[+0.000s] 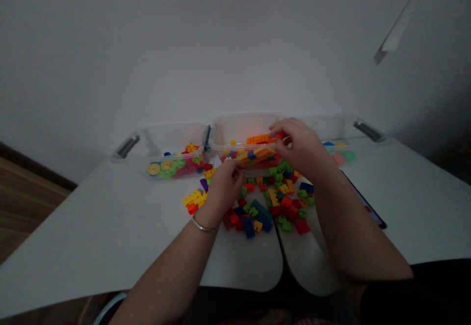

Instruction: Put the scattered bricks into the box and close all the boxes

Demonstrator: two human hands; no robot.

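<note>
While the right hand (pixel 301 151) touches the middle bin (pixel 245 129), bricks (pixel 257 156) inside (orange, yellow)

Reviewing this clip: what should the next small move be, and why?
Likely the right hand should drop the red brick at its fingertips into the middle clear plastic bin: the fingers sit over that bin's rim, above the bricks inside it.

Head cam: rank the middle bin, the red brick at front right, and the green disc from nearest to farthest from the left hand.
From the left hand:
1. Middle clear bin: straight ahead, at the fingertips.
2. Red brick: on the table, front right.
3. Green disc: far right, in the right bin.
</note>
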